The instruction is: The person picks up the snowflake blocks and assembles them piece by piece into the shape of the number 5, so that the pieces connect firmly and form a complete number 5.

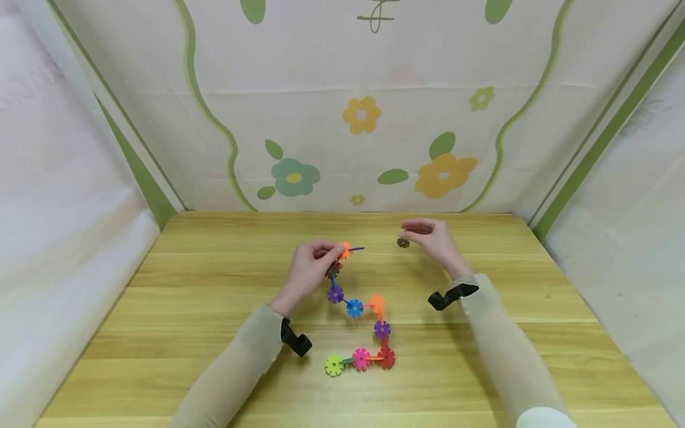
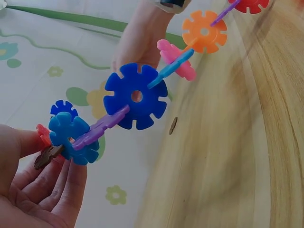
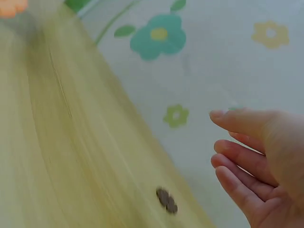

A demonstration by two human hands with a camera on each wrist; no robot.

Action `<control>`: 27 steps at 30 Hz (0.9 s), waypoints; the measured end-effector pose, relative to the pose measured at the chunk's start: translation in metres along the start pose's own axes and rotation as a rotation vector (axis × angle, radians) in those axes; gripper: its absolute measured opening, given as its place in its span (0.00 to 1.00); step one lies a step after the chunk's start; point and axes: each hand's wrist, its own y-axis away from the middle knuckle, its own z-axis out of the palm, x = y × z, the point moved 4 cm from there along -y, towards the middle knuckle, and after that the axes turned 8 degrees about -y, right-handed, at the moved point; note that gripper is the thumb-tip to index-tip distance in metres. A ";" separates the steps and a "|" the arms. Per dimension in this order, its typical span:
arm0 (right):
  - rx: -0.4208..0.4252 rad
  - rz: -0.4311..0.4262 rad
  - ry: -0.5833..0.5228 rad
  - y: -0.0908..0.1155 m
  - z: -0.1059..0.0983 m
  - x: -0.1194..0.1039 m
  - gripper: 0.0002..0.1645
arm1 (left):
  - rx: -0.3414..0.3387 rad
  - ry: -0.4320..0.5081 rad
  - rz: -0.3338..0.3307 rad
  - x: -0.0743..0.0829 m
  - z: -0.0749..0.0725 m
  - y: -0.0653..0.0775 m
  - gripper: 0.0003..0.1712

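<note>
My left hand (image 1: pixel 307 267) pinches the far end of a chain of notched plastic snowflake discs, seen over the table in the head view. An orange disc (image 1: pixel 346 250) and an edge-on dark blue disc (image 1: pixel 357 248) stick out past its fingertips. In the left wrist view, a light blue disc (image 2: pixel 71 137), a brown disc (image 2: pixel 47 156) and a red disc stand at the fingers. Loose on the wood lies a brown snowflake disc (image 3: pixel 166 201). My right hand (image 1: pixel 436 241) is close to that loose disc, its fingers relaxed and holding nothing.
The chain bends across the wooden table (image 1: pixel 214 321) toward me, through a blue disc (image 1: pixel 355 308), a red disc (image 1: pixel 386 357) and a pink disc (image 1: pixel 361 359), ending at a yellow-green disc (image 1: pixel 334 365). A flowered cloth wall (image 1: pixel 321 119) stands behind the table.
</note>
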 end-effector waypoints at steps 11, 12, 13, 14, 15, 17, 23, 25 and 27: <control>0.003 0.090 0.182 -0.022 -0.012 0.044 0.27 | 0.004 -0.015 0.028 0.022 -0.003 0.014 0.10; 0.000 0.092 0.200 -0.024 -0.011 0.046 0.26 | 0.003 -0.016 0.025 0.018 -0.002 0.012 0.10; -0.002 0.092 0.218 -0.025 -0.010 0.048 0.26 | 0.003 -0.018 0.021 0.013 -0.001 0.010 0.10; -0.008 0.091 0.235 -0.026 -0.009 0.049 0.26 | 0.002 -0.018 0.018 0.009 0.000 0.007 0.10; -0.011 0.094 0.255 -0.027 -0.008 0.050 0.26 | 0.001 -0.016 0.020 0.004 0.001 0.005 0.11; -0.025 0.095 0.290 -0.029 -0.007 0.050 0.24 | 0.000 -0.012 0.023 -0.005 0.003 0.000 0.12; -0.057 0.101 0.341 -0.031 -0.005 0.049 0.21 | -0.011 0.009 0.037 -0.008 0.004 0.000 0.12; -0.061 0.104 0.344 -0.031 -0.004 0.048 0.21 | -0.017 0.011 0.040 -0.008 0.004 0.001 0.11; -0.064 0.101 0.345 -0.031 -0.004 0.048 0.21 | -0.023 0.011 0.043 -0.007 0.003 0.001 0.11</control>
